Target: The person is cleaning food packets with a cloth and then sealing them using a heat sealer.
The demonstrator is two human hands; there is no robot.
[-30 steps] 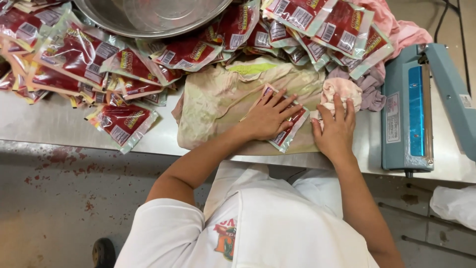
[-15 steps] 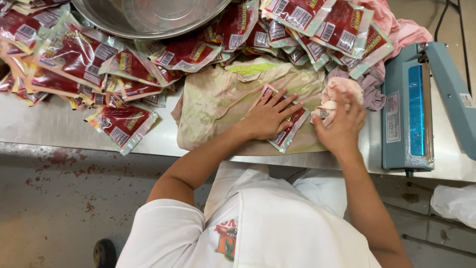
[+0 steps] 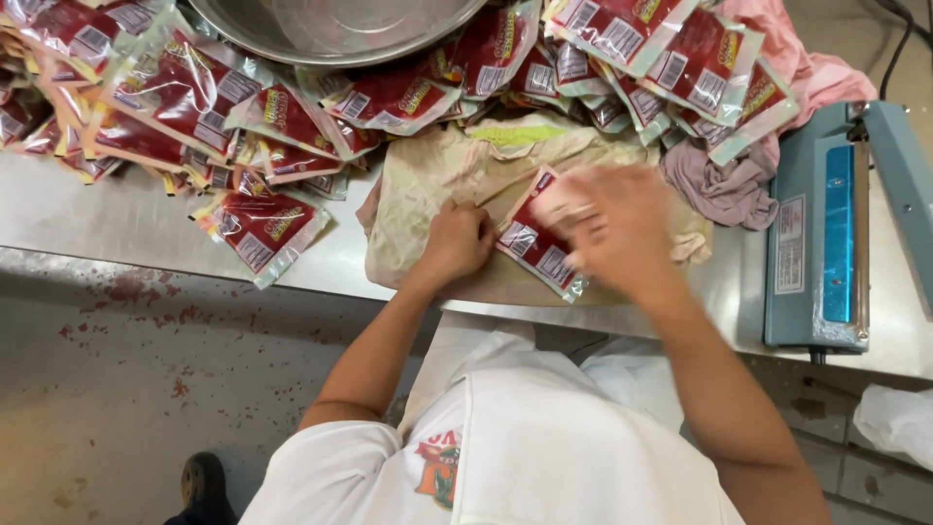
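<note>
A red sealed packet (image 3: 536, 251) with a white label lies on a stained beige cloth (image 3: 437, 165) spread on the steel table (image 3: 97, 224). My left hand (image 3: 457, 243) has curled fingers pinching the packet's left end. My right hand (image 3: 617, 228) is motion-blurred over the packet's right half. It grips a small pale cloth (image 3: 556, 202) that presses on the packet's top.
Many similar red packets (image 3: 185, 87) are heaped along the back around a large steel bowl (image 3: 330, 29). One packet (image 3: 262, 226) lies apart at the left. A blue heat sealer (image 3: 821, 233) stands at the right, with mauve (image 3: 724, 185) and pink (image 3: 807, 68) rags beside it.
My right hand swept left with the pale cloth, from beside the packet to over it. My left hand drew back from lying flat on the packet to its left end.
</note>
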